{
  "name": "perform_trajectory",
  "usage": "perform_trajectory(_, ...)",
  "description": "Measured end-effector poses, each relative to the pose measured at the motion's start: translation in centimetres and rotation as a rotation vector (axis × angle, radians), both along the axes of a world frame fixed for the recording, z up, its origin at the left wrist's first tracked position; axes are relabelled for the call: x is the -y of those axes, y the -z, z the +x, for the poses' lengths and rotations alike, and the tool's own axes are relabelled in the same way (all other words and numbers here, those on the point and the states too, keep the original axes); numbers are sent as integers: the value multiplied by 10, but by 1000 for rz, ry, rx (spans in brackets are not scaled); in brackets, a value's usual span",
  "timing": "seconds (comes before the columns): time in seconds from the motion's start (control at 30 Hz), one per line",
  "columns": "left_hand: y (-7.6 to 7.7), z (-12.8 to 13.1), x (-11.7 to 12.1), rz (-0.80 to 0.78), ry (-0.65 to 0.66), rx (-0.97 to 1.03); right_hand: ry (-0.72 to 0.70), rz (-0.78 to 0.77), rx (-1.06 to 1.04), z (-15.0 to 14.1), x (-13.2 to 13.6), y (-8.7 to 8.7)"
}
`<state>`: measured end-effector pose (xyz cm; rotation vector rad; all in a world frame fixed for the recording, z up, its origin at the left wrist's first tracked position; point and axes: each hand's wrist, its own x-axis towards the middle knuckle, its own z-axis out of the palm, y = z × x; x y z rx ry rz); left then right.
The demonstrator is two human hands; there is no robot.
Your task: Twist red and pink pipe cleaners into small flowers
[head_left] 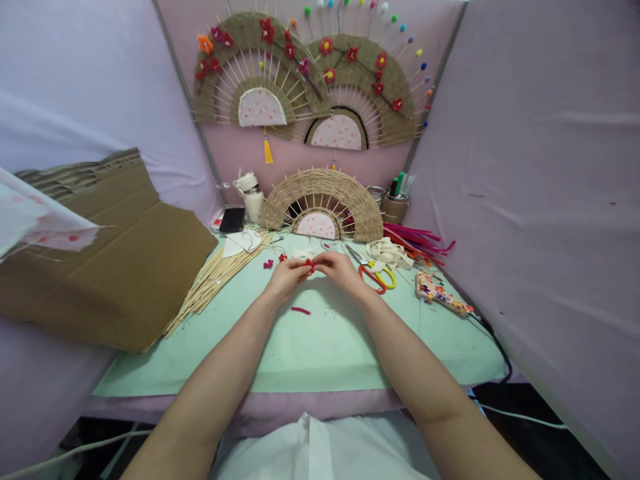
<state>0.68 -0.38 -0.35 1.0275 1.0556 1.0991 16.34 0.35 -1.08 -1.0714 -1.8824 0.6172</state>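
Note:
Between both hands, above the middle of the pale green table, is a small red pipe-cleaner flower (309, 266). My left hand (289, 279) pinches it from the left, and my right hand (339, 270) has its fingertips closed on its other side. Part of the flower is hidden by the fingers. Just beyond my left hand lie a magenta flower (269, 264) and another red flower (283, 258). A short magenta piece of pipe cleaner (301, 311) rests on the table nearer to me. Behind the hands stands a twine-wrapped half-round fan (323, 190).
Scissors (374, 275) with red and yellow handles lie right of my right hand. A patterned glue gun (443, 293) with a black cord is farther right, below pipe cleaners (415, 240). Thin sticks (220, 280) and a large cardboard sheet (100, 267) are on the left.

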Motion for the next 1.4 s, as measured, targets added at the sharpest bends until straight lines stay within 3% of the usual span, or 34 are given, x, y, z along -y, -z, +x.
perform_trajectory(0.27,-2,-10,-2,-60,122,-74,-111,167,130,3,3,-5)
perform_trajectory(0.43,-1,-14,-4,-76,190,-85,-110,126,165,1,4,-5)
perform_trajectory(0.77,-3,-12,-2,-63,112,-92,-47,36,43,2,-1,1)
perform_trajectory(0.9,-3,-13,-1,-16,142,-186,-33,-11,-43,6,-2,-3)
perform_trajectory(1.07,-2,-11,0,28,201,-306,-110,-7,74,2,-1,-1)
perform_trajectory(1.2,-4,-10,2,47,182,-400,-92,-44,83,-1,1,-1)
perform_trajectory(1.4,-7,-10,1,13,54,-92,-22,-158,-115,4,-2,-2)
